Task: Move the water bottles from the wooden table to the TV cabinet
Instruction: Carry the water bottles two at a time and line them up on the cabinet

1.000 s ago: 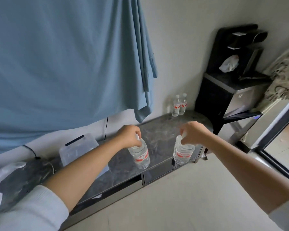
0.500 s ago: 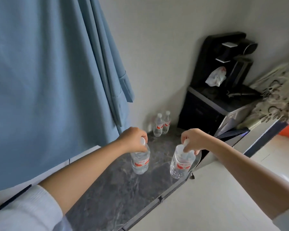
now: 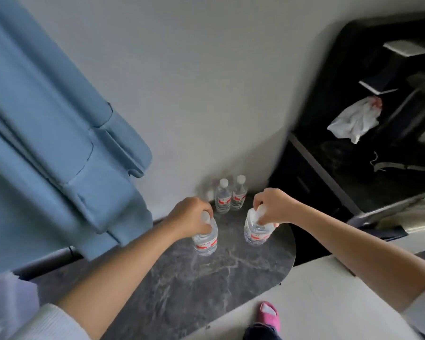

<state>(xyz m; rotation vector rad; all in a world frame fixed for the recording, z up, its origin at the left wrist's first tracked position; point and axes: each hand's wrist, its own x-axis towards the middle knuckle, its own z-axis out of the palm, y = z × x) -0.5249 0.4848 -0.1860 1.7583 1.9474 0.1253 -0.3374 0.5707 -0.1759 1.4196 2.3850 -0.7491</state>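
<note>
Head view shows two hands over the dark marble top of the TV cabinet (image 3: 206, 285). Left hand (image 3: 189, 217) has its fingers curled round the neck of one water bottle (image 3: 205, 238). Right hand (image 3: 271, 204) grips the top of a second water bottle (image 3: 255, 231). Both bottles stand upright on the cabinet. Two more bottles (image 3: 230, 196) stand behind them, near the wall.
</note>
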